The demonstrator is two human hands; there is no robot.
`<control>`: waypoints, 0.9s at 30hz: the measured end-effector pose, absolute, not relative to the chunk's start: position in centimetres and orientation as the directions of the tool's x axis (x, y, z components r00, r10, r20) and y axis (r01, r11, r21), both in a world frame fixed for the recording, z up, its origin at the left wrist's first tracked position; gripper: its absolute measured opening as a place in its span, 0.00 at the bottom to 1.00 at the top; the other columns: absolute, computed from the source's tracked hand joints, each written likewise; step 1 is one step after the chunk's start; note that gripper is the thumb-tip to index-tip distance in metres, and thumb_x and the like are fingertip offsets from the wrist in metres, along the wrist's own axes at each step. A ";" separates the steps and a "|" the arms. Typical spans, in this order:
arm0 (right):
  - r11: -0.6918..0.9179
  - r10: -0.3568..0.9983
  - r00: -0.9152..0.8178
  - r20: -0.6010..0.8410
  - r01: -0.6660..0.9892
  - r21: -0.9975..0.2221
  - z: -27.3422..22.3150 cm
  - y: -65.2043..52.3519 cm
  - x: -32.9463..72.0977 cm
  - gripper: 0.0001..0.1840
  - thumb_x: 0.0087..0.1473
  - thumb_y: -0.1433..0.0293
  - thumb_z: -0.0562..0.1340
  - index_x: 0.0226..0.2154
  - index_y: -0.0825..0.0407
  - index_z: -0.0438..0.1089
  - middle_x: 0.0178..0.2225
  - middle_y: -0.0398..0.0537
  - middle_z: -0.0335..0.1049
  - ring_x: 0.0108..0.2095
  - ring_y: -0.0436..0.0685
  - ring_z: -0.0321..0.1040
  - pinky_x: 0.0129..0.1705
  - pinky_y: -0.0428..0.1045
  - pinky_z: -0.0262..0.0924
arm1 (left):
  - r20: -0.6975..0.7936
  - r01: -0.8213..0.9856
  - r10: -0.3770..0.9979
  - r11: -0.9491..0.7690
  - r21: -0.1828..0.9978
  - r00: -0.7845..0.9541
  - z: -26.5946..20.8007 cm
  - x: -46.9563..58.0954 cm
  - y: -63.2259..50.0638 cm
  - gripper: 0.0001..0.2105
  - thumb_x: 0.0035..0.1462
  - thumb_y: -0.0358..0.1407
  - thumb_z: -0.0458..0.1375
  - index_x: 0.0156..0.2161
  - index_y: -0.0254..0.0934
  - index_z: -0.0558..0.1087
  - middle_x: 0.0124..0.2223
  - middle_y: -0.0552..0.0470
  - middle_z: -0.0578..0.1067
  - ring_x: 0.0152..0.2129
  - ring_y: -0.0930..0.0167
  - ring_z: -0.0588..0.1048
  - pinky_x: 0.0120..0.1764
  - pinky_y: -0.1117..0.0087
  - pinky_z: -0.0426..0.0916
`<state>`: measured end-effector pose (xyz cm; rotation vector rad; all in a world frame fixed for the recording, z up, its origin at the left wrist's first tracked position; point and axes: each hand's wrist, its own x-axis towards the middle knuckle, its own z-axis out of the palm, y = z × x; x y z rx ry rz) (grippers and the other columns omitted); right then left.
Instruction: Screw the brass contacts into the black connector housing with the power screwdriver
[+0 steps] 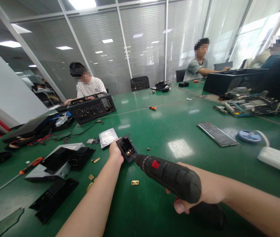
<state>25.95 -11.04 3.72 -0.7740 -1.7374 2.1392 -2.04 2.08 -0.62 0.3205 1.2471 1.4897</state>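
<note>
Holding small black plastic bracket (127,148) upright on green counter (159,131) – left hand (116,152) closed around it. Right hand (199,194) grips black electric screwdriver (169,176), tip at brass screw. Better keep tool straight, bracket steady – press lightly.

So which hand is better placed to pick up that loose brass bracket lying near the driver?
Probably left: the left hand only steadies the small black part, while the right hand grips the electric screwdriver over the brass bracket.
</note>
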 end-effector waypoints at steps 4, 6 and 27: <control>-0.254 0.531 -0.810 -0.249 0.128 -0.959 3.4 -11.0 26.0 0.27 0.33 0.60 0.82 0.23 0.57 0.68 0.21 0.42 0.71 0.20 0.47 0.67 0.24 0.42 0.61 | -0.404 -0.552 0.845 0.162 0.818 -0.351 -0.7 -2.1 2.1 0.08 0.54 0.36 0.54 0.29 0.35 0.74 0.25 0.44 0.76 0.21 0.61 0.77 0.25 0.61 0.75; -0.252 0.524 -0.815 -0.249 0.131 -0.959 3.5 -10.9 26.0 0.27 0.33 0.61 0.82 0.23 0.57 0.68 0.20 0.43 0.71 0.20 0.47 0.67 0.24 0.42 0.61 | -0.399 -0.550 0.848 0.159 0.820 -0.350 -0.6 -2.1 2.1 0.09 0.54 0.35 0.54 0.28 0.35 0.74 0.26 0.43 0.76 0.21 0.61 0.76 0.25 0.61 0.75; -0.255 0.527 -0.819 -0.227 0.102 -0.961 2.9 -10.8 25.9 0.27 0.33 0.60 0.83 0.22 0.57 0.69 0.20 0.42 0.71 0.20 0.48 0.67 0.24 0.42 0.61 | -0.406 -0.569 0.839 0.147 0.809 -0.361 -0.4 -1.8 1.9 0.07 0.53 0.35 0.55 0.29 0.36 0.73 0.24 0.45 0.76 0.20 0.62 0.76 0.23 0.62 0.74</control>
